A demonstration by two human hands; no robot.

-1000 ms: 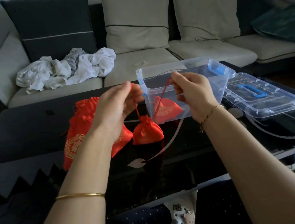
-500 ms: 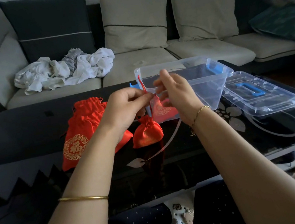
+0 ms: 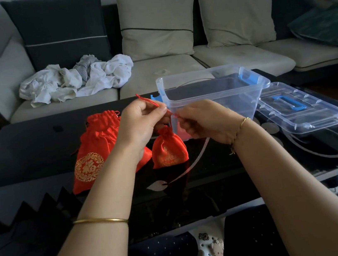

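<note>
Small red drawstring pouch (image 3: 168,149) stands on the black glass table (image 3: 225,176) at frame centre, its red cord (image 3: 151,102) pinched above it between the left hand (image 3: 141,123) and the right hand (image 3: 204,120), beside a clear plastic bin (image 3: 213,93).

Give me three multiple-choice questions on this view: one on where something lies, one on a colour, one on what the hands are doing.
1. Where does the clear lid lie?
A. On the sofa
B. On the table, right of the clear box
C. On top of the box

2. What colour is the lid's handle?
A. Red
B. Yellow
C. Blue

3. The red cord of the small pouch is:
A. Pinched by the left hand and the right hand
B. Lying loose on the table
C. Tied to the box

Answers: B, the lid rests on the dark glass beside the open box; C, its handle is plainly blue; A, fingers of both hands close on the cord above the pouch.
</note>
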